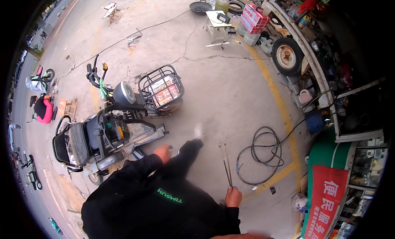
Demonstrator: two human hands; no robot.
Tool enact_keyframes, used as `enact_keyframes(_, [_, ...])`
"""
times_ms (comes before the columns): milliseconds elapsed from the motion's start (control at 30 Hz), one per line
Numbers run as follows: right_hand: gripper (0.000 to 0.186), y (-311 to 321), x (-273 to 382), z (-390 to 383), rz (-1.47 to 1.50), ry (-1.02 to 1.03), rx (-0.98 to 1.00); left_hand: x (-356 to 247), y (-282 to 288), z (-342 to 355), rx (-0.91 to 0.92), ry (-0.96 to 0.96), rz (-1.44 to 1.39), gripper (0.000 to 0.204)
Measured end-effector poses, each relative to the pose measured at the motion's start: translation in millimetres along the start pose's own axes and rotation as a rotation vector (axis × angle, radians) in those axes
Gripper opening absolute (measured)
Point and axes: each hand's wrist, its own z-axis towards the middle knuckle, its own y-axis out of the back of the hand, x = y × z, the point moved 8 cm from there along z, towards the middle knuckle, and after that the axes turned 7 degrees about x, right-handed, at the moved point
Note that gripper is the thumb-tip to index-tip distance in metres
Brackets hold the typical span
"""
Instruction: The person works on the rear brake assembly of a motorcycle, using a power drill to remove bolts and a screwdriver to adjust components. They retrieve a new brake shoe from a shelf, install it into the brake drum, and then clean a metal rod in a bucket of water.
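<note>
My right hand [233,197] is closed around the lower ends of two thin black cables [227,167]. They stand out stiffly ahead of it, side by side, with narrow bare ends at the top. My left hand [163,153] hangs beside my dark trouser leg, its fingers loosely bent and partly apart, and nothing shows in it. Just left of that hand is a three-wheeled scooter [109,136] with a dark seat. A black wire basket [161,89] on it holds a printed package [165,90].
A coiled black hose [257,157] lies on the concrete to the right. Beyond it stand a loose wheel [286,56], a red box [254,19] and a small white stool [218,23]. A crowded stall with a red banner [325,198] borders the right. A crouching person [43,108] is far left.
</note>
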Motion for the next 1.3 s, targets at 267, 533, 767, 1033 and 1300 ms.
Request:
enact_keyframes(267, [0.032,112.5,65.2,191.1,0.411,0.034,0.008,-97.3,118.5,190.2,-0.082,-0.055,-0.052,0.029])
enact_keyframes(533, [0.029,222.1,172.1,415.8,0.647,-0.171,0.384,-47.8,261.6,282.9,-0.341,0.073,-0.219,0.030])
enact_keyframes(767, [0.033,287.6,326.9,647.9,0.062,0.149,0.097,57.8,301.7,340.3,-0.090,0.519,-0.256,0.036])
enact_keyframes(1033, [0.036,255.1,649.9,862.5,-0.302,0.601,0.571,40.1,419.4,359.5,-0.250,0.727,-0.586,0.042])
enact_keyframes(1300, [0.035,116.5,944.8,977.9,-0.008,0.768,1.009,111.5,508.7,452.4,-0.077,0.831,-0.474,0.035])
